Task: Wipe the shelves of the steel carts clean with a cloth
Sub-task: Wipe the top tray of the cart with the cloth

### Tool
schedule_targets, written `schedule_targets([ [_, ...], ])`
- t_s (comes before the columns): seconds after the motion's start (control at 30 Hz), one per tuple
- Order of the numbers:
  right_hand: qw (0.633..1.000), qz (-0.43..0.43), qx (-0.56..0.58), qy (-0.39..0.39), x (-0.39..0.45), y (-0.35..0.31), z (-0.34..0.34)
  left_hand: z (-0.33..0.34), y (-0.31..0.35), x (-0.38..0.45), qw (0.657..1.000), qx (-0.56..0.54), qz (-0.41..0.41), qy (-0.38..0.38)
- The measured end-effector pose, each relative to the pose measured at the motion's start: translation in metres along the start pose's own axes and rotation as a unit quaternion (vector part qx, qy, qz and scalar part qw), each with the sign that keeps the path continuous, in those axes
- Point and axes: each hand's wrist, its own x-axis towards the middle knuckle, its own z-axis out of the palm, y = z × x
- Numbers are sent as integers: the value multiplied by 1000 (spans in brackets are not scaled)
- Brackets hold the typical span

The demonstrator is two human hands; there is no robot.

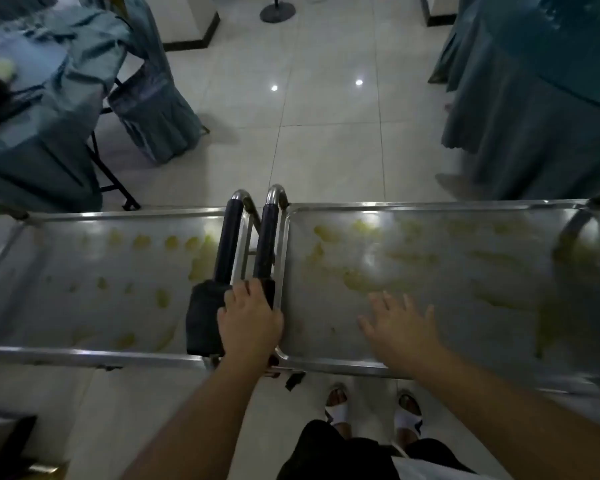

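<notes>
Gripping: left hand (249, 320) clenched on dark cloth (205, 318) at the handles (265, 244)
Right hand (400, 327): fingers released, spread just right of handles, over stained right shelf (465, 271)

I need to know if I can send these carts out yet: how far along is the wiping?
Nothing looks wiped yet. Yellowish smears cover the left cart's top shelf and the right cart's top shelf. In hand: the left hand holds the dark cloth at the handles; the right hand is spread open over the right shelf. Both tops remain; lower shelves are out of sight.
</notes>
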Motion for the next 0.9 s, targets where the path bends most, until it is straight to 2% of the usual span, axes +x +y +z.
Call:
schedule_targets([
  [0.07, 1000, -12, 9, -17, 0, -11, 1, 3, -16, -4, 997, -24, -56, -39],
  [0.2, 1000, -22, 14, -10, 0, -29, 11, 23, -34, -15, 995, -44, -44, -73],
  [0.47, 999, -32, -5, -11, -11, -47, 27, 41, -26, -20, 998, -3, -27, -51],
  [0.8, 998, -18, 49, -45, -27, -27, 33, 31, -35, -17, 996, -75, -11, -51],
  [0.9, 992, -42, 108, -58, -28, -26, 26, 14, -41, -18, 986, -159, -42, -30],
])
